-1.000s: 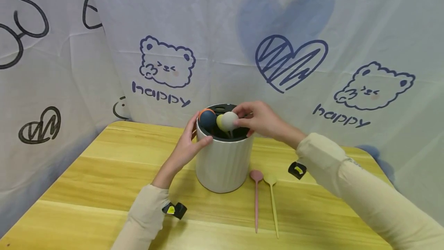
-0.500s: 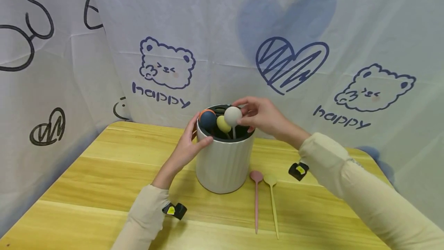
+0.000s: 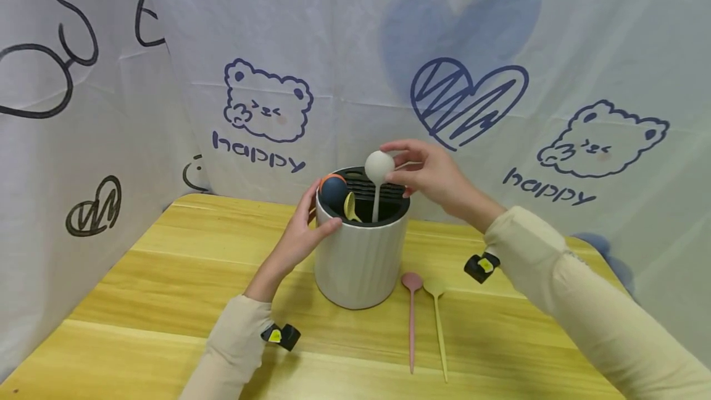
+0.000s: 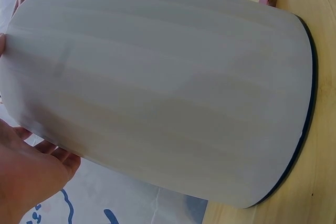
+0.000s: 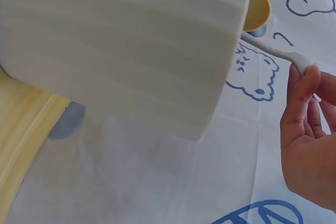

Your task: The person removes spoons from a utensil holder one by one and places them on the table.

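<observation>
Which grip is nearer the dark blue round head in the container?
Left. The left grip holds the white container close beside the dark blue round head; the right grip is farther away, to its right, pinching the white spoon.

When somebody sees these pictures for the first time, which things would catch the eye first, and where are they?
Probably the large white container on the wooden table, which the left hand holds near its rim. Above it, the white spoon stands out, held at its head by the right hand, with its handle reaching into the container. Behind, the scribbled heart on the pale cloth likely draws attention too.
</observation>
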